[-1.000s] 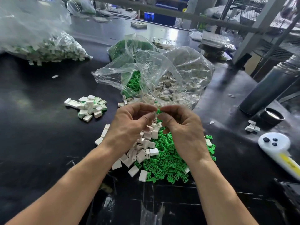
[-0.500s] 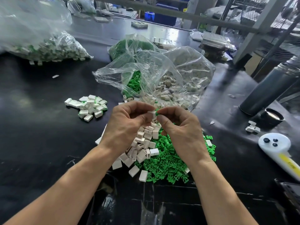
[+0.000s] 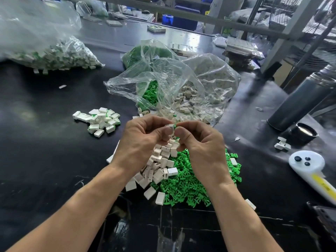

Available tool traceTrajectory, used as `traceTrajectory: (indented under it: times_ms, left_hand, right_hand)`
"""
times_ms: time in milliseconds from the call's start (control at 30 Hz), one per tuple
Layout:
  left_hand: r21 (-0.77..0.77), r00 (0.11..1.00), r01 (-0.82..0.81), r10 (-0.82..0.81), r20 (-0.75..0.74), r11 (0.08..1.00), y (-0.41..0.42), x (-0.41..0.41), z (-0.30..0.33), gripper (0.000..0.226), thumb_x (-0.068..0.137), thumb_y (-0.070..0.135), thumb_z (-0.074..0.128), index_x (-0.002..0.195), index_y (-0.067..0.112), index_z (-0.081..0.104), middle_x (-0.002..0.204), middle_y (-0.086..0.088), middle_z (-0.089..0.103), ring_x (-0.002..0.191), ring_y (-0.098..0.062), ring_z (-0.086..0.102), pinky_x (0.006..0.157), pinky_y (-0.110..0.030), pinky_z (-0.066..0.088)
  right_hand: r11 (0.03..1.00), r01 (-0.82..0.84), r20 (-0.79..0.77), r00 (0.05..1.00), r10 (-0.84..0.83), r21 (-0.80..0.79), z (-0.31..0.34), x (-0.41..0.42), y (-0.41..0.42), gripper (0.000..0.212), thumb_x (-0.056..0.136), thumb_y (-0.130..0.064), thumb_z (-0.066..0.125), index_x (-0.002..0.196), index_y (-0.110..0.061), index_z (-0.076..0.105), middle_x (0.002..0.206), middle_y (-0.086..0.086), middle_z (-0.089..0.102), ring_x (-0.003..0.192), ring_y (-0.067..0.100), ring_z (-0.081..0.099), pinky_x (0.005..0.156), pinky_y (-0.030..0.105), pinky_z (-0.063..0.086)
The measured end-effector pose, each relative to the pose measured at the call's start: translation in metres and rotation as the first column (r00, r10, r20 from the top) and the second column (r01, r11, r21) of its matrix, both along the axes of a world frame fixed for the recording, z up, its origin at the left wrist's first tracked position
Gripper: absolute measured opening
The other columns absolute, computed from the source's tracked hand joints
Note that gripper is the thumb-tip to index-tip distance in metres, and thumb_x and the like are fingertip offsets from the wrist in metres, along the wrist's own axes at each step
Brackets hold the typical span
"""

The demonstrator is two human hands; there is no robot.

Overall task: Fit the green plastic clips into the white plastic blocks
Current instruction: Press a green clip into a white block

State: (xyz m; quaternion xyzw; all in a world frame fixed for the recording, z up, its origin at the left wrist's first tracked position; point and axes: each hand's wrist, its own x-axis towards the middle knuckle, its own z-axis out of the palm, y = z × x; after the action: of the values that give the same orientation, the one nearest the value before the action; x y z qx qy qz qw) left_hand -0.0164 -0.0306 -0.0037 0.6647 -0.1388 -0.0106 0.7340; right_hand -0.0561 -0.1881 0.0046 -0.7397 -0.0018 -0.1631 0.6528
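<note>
Head view: the left hand is pinching a white block between thumb and fingers, above the loose block pile. The right hand is pinching a green clip that is touching the block's end. Green clips pile is lying on the black table beneath.

Clip meeting block, held above the heaps

A white block (small, boxy) touches a green clip; loose white blocks and green clips lie heaped below.
</note>
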Motion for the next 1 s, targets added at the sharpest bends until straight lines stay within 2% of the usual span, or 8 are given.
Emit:
traceTrajectory:
  times_ms: [100,267,467,600,767,867,933,1000]
  left_hand:
    - [0.035,0.999,-0.023,0.021,0.032,0.999,0.0,0.0,0.001,0.008,0.087,0.01,0.077,0.095,0.013,0.078,0.084,-0.006,0.078,0.074,-0.017,0.071,0.071,-0.028,0.062]
    - [0.102,0.995,-0.062,0.053,0.086,0.993,0.001,-0.001,0.003,0.013,0.088,0.001,0.075,0.092,0.014,0.077,0.083,-0.002,0.077,0.073,-0.016,0.072,0.07,-0.028,0.062]
    - [0.173,0.982,-0.078,0.046,0.183,0.982,0.004,-0.001,0.005,0.017,0.085,-0.006,0.075,0.091,0.01,0.078,0.079,-0.002,0.076,0.07,-0.025,0.071,0.067,-0.032,0.062]
    - [0.107,0.989,-0.063,0.047,0.143,0.992,0.002,-0.001,0.006,0.017,0.086,-0.009,0.074,0.09,0.007,0.078,0.074,0.0,0.075,0.064,-0.01,0.068,0.062,-0.023,0.057]
    - [0.022,0.994,-0.071,0.068,0.088,0.997,-0.001,0.0,0.006,0.016,0.087,-0.003,0.075,0.088,0.012,0.077,0.075,-0.009,0.075,0.064,-0.02,0.066,0.064,-0.032,0.061]
    - [-0.014,0.996,-0.051,0.051,0.068,0.999,-0.002,0.001,0.006,0.012,0.089,0.001,0.075,0.09,0.013,0.076,0.082,-0.011,0.075,0.07,-0.021,0.066,0.069,-0.036,0.06]
    - [-0.009,0.997,-0.037,0.038,0.07,0.999,-0.002,0.001,0.004,0.011,0.09,0.006,0.076,0.09,0.018,0.076,0.085,-0.005,0.076,0.077,-0.018,0.068,0.073,-0.033,0.059]
    - [0.033,0.997,-0.016,0.013,0.071,0.999,-0.003,0.0,0.004,0.006,0.088,0.017,0.079,0.091,0.021,0.076,0.092,-0.001,0.077,0.087,-0.017,0.071,0.082,-0.033,0.056]
  right_hand:
    - [0.998,0.037,0.002,0.999,-0.037,-0.052,-0.002,-0.001,0.003,0.005,0.094,-0.01,0.075,0.097,-0.014,0.075,0.082,0.0,0.075,0.063,0.01,0.067,0.057,0.019,0.052]
    - [0.98,0.105,0.024,0.994,-0.102,-0.168,-0.005,-0.001,0.006,0.008,0.094,-0.012,0.076,0.095,-0.02,0.076,0.08,-0.009,0.075,0.067,0.005,0.068,0.061,0.017,0.051]
    - [0.967,0.106,0.031,0.994,-0.101,-0.232,-0.004,-0.001,0.007,0.013,0.092,-0.006,0.076,0.094,-0.019,0.077,0.08,-0.013,0.074,0.066,0.004,0.067,0.06,0.017,0.051]
    - [0.996,0.068,0.023,0.997,-0.067,-0.05,-0.001,-0.003,0.007,0.014,0.091,-0.001,0.075,0.089,-0.014,0.078,0.077,-0.004,0.076,0.06,0.006,0.066,0.054,0.019,0.052]
    - [0.996,0.05,0.024,0.998,-0.052,0.077,0.001,-0.004,0.01,0.015,0.094,-0.001,0.071,0.094,-0.015,0.079,0.081,0.004,0.077,0.062,0.008,0.064,0.056,0.024,0.056]
    - [0.989,0.004,-0.027,1.0,0.0,0.149,0.004,-0.003,0.011,0.017,0.105,-0.016,0.059,0.105,-0.011,0.076,0.083,0.012,0.075,0.064,0.016,0.062,0.055,0.033,0.058]
    - [0.982,-0.031,-0.08,0.996,0.046,0.187,0.006,-0.003,0.012,0.04,0.109,-0.036,0.049,0.102,-0.005,0.074,0.081,0.017,0.073,0.061,0.02,0.06,0.051,0.035,0.054]
    - [0.98,-0.048,-0.128,0.989,0.074,0.191,0.007,-0.004,0.013,0.059,0.107,-0.051,0.039,0.089,-0.01,0.076,0.076,0.015,0.073,0.058,0.021,0.06,0.048,0.033,0.05]
